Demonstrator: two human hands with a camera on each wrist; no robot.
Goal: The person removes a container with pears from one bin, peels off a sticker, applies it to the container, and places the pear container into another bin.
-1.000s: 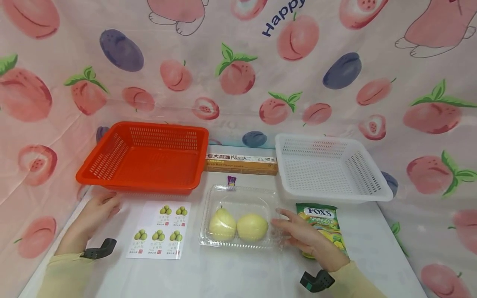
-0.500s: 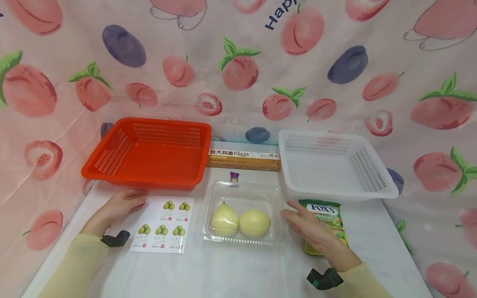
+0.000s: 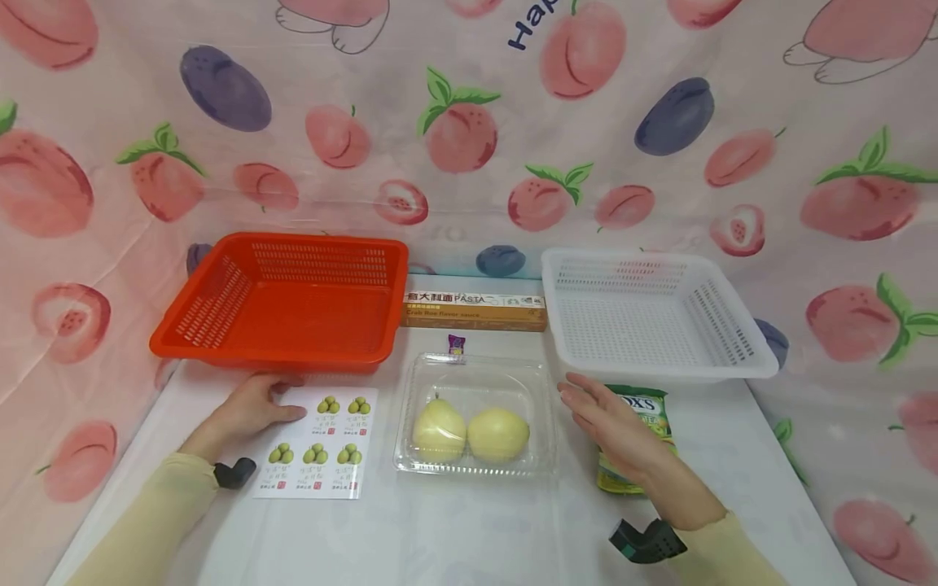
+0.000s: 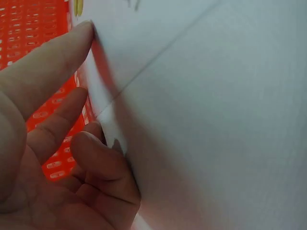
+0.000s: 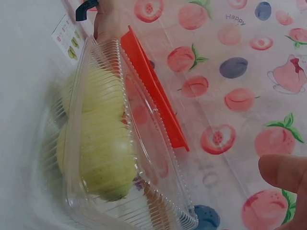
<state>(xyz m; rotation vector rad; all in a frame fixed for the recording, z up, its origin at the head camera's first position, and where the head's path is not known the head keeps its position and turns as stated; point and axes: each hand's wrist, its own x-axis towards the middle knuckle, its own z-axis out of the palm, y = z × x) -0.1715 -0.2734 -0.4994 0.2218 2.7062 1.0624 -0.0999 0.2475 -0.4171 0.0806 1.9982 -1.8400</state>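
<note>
My left hand [image 3: 249, 411] reaches over the upper left corner of a white sheet of pear-picture stickers [image 3: 317, 435]. In the left wrist view its thumb [image 4: 57, 57] extends over the paper while the other fingers curve loosely by the edge. A clear plastic clamshell box [image 3: 476, 366] with a hinged lid stands in the middle, two yellow pears [image 3: 440, 430] inside. Just right of that box, my right hand [image 3: 623, 435] hovers with its fingers extended and nothing in them. Below it lies a green FOX'S candy bag [image 3: 652, 415], partly covered by the hand.
Behind the sheet stands a red plastic basket [image 3: 315, 358]; a white basket [image 3: 659, 370] is at the back right. Between them lies a pasta box [image 3: 475, 313], with a small purple wrapped candy [image 3: 456, 344] in front. A fruit-patterned cloth [image 3: 469, 195] hangs behind the table.
My left hand has moved right from beside the red basket onto the sticker sheet's corner. My right hand has shifted slightly right, away from the clear box, and now covers more of the candy bag.
</note>
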